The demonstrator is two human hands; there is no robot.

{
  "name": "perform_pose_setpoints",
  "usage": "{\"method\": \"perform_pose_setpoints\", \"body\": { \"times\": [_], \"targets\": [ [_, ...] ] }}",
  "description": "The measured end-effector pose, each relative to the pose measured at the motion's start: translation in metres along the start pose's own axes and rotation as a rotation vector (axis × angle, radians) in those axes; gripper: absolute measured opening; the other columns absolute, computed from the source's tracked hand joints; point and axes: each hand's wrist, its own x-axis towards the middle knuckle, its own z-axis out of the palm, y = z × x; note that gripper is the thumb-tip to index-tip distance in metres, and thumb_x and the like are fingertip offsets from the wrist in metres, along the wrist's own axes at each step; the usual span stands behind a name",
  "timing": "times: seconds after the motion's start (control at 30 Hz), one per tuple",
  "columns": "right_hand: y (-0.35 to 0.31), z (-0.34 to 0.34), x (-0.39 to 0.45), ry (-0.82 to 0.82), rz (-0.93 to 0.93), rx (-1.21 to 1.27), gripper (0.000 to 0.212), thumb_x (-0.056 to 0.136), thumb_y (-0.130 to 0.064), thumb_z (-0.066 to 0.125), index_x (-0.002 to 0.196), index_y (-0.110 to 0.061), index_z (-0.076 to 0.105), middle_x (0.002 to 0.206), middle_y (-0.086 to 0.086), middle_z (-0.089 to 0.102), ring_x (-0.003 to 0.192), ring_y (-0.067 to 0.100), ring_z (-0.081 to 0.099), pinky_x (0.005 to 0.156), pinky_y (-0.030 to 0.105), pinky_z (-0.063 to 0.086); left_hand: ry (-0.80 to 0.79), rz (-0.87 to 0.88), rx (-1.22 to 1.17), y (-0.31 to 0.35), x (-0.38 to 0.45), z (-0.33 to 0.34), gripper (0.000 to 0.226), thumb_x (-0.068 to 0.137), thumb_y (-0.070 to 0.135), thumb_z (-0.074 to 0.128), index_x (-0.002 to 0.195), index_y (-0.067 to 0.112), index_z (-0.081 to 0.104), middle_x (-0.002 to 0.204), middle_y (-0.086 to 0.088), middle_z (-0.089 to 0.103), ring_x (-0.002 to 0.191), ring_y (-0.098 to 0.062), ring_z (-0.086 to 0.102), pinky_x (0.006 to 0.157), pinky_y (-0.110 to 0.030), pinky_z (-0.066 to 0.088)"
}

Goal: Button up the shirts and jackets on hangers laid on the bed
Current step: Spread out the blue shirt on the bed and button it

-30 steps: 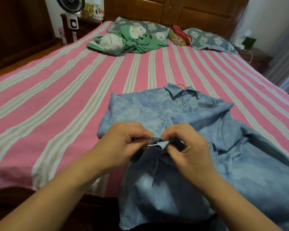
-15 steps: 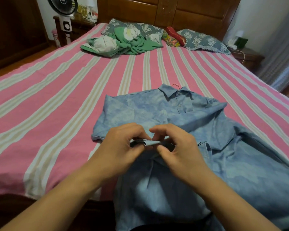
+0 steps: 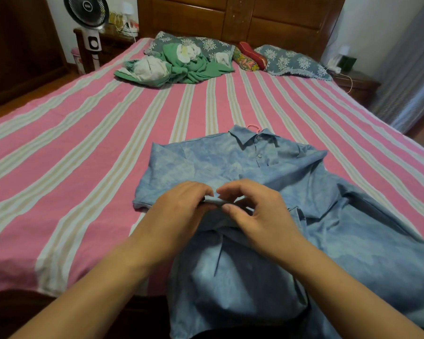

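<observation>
Head view: left hand (image 3: 181,211), right hand (image 3: 257,216) pinch blue shirt (image 3: 230,167) placket, frame centre; button line runs away toward collar (image 3: 252,138), upper centre.

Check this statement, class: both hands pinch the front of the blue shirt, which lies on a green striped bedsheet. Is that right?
Not quite. The head view shows both the left hand and right hand pinching the blue shirt, but the bedsheet is pink striped, not green.
</observation>
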Motion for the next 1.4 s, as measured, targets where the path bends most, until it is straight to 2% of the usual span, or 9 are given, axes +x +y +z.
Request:
{"method": "perform_pose_setpoints", "body": {
  "times": [0.2, 0.3, 0.43, 0.57, 0.7, 0.87, 1.03, 1.27, 1.4],
  "targets": [
    [0.05, -0.06, 0.044, 0.015, 0.187, -0.299, 0.018, 0.095, -0.014, 0.064, 0.111, -0.016, 0.072, 0.101, -0.008, 0.07, 0.093, 0.007, 0.065, 0.09, 0.024, 0.051, -0.028, -0.482, 0.259, -0.026, 0.01, -0.016, 0.041, 0.087, 0.023, 0.062, 0.127, 0.018, 0.06, 0.124, -0.012, 0.059, 0.117, -0.038, 0.051, 0.099, -0.048, 0.043],
    [0.119, -0.099, 0.101, -0.006, 0.355, -0.538, 0.024, 0.097, -0.011, 0.055, 0.115, -0.013, 0.071, 0.114, 0.004, 0.071, 0.104, 0.024, 0.064, 0.09, 0.033, 0.048, -0.056, -0.418, 0.222, -0.032, 0.045, -0.004, 0.043, 0.092, 0.027, 0.061, 0.135, 0.022, 0.058, 0.133, -0.01, 0.059, 0.124, -0.035, 0.049, 0.106, -0.047, 0.039],
    [0.23, -0.121, 0.178, -0.058, 0.467, -0.735, 0.037, 0.094, -0.003, 0.048, 0.126, -0.011, 0.064, 0.128, 0.015, 0.065, 0.114, 0.036, 0.059, 0.095, 0.043, 0.05, -0.598, -0.426, 0.093, -0.054, 0.132, 0.029, 0.047, 0.098, 0.056, 0.051, 0.139, 0.033, 0.054, 0.139, 0.002, 0.058, 0.126, -0.018, 0.055, 0.099, -0.028, 0.039],
    [0.332, -0.122, 0.234, -0.124, 0.615, -0.782, 0.046, 0.097, -0.003, 0.046, 0.142, -0.007, 0.051, 0.14, 0.022, 0.056, 0.124, 0.04, 0.054, 0.101, 0.044, 0.047, -1.161, -0.3, 0.431, -0.107, 0.19, 0.055, 0.069, 0.089, 0.073, 0.053, 0.151, 0.053, 0.03, 0.152, 0.01, 0.04, 0.132, -0.018, 0.051, 0.108, -0.033, 0.038],
    [0.376, -0.108, 0.244, -0.385, 0.659, -0.782, 0.027, 0.097, -0.018, 0.053, 0.118, -0.004, 0.062, 0.122, 0.022, 0.065, 0.106, 0.038, 0.062, 0.086, 0.038, 0.05, -1.356, -0.289, 0.427, -0.125, 0.203, 0.071, 0.07, 0.086, 0.074, 0.052, 0.15, 0.057, 0.029, 0.15, 0.01, 0.028, 0.135, -0.022, 0.047, 0.115, -0.039, 0.034],
    [0.287, -0.146, 0.243, -0.074, 0.633, -0.535, 0.026, 0.101, -0.029, 0.051, 0.082, -0.012, 0.053, 0.086, 0.014, 0.064, 0.075, 0.033, 0.054, 0.063, 0.04, 0.037, -1.129, -0.479, 0.225, -0.103, 0.198, 0.054, 0.055, 0.089, 0.056, 0.057, 0.142, 0.043, 0.049, 0.139, 0.005, 0.05, 0.131, -0.022, 0.053, 0.111, -0.031, 0.039],
    [0.114, -0.236, 0.233, -0.041, 0.555, -0.296, 0.02, 0.099, -0.03, 0.061, 0.081, -0.025, 0.07, 0.079, -0.01, 0.065, 0.079, 0.013, 0.06, 0.074, 0.04, 0.049, -0.025, -0.449, 0.084, -0.013, 0.276, -0.037, 0.03, 0.099, 0.029, 0.058, 0.126, 0.02, 0.065, 0.126, -0.001, 0.057, 0.117, -0.024, 0.056, 0.1, -0.03, 0.041],
    [-0.088, -0.371, 0.26, 0.103, 0.419, -0.131, 0.033, 0.093, -0.022, 0.068, 0.089, -0.055, 0.072, 0.079, -0.005, 0.065, 0.079, 0.01, 0.063, 0.071, 0.022, 0.046, -0.057, -0.044, 0.054, 0.152, 0.388, -0.165, 0.023, 0.101, 0.036, 0.057, 0.106, 0.019, 0.071, 0.14, -0.007, 0.047, 0.126, -0.03, 0.046, 0.097, -0.045, 0.045],
    [-0.123, -0.426, 0.253, 0.202, 0.181, -0.176, 0.017, 0.094, -0.02, 0.064, 0.104, -0.025, 0.077, 0.101, -0.012, 0.071, 0.098, 0.005, 0.064, 0.088, 0.014, 0.046, 0.057, -0.166, 0.056, 0.195, 0.405, -0.226, 0.033, 0.099, 0.036, 0.057, 0.087, 0.01, 0.074, 0.146, -0.003, 0.04, 0.127, -0.02, 0.047, 0.098, -0.031, 0.043]
  ]
}}
